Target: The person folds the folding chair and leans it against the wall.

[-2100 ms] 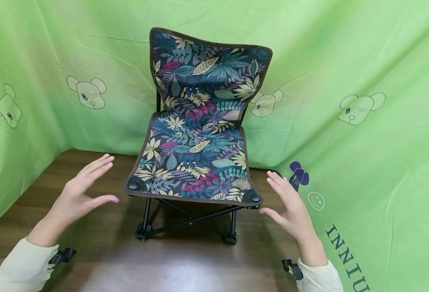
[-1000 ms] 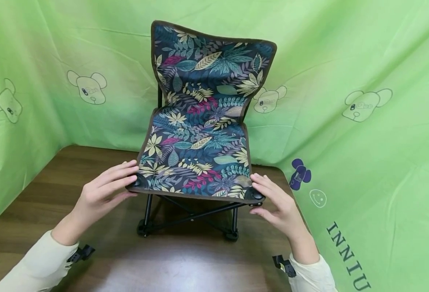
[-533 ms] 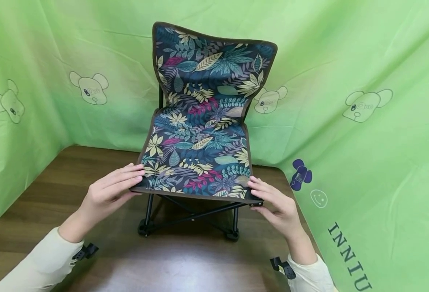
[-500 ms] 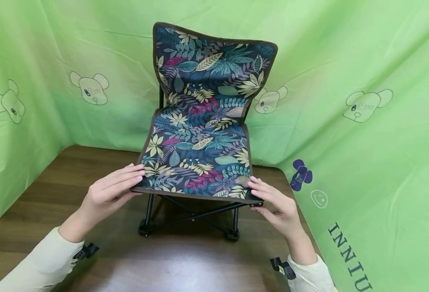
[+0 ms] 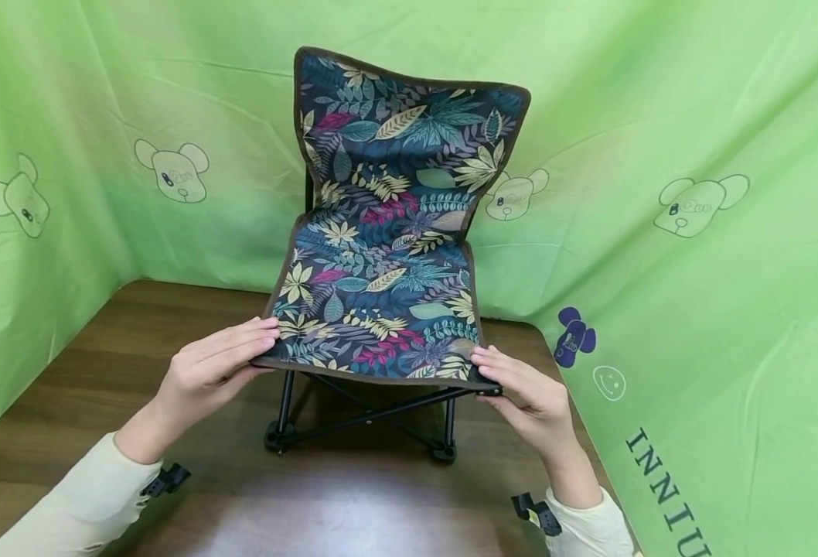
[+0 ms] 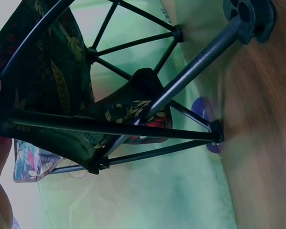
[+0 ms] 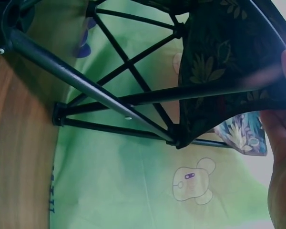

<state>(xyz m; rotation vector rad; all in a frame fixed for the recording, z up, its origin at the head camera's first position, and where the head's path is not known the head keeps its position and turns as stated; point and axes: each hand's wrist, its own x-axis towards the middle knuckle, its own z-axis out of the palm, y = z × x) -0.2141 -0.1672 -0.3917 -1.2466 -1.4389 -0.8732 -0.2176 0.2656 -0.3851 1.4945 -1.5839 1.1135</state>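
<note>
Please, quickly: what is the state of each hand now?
Left hand: holding the chair by its near left corner.
Right hand: holding the chair by its near right corner.

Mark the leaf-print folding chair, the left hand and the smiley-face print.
Leaf-print folding chair [image 5: 384, 263], head view, on the seat fabric.
Left hand [image 5: 200, 377], head view, on its back.
Smiley-face print [image 5: 609, 384], head view, inside its outline.

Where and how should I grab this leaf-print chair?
Probably the front seat corners, from the near side, pinching above and below, as the left hand and right hand do. The leaf-print chair stands upright facing you, with crossed bars running up toward the corners.
</note>
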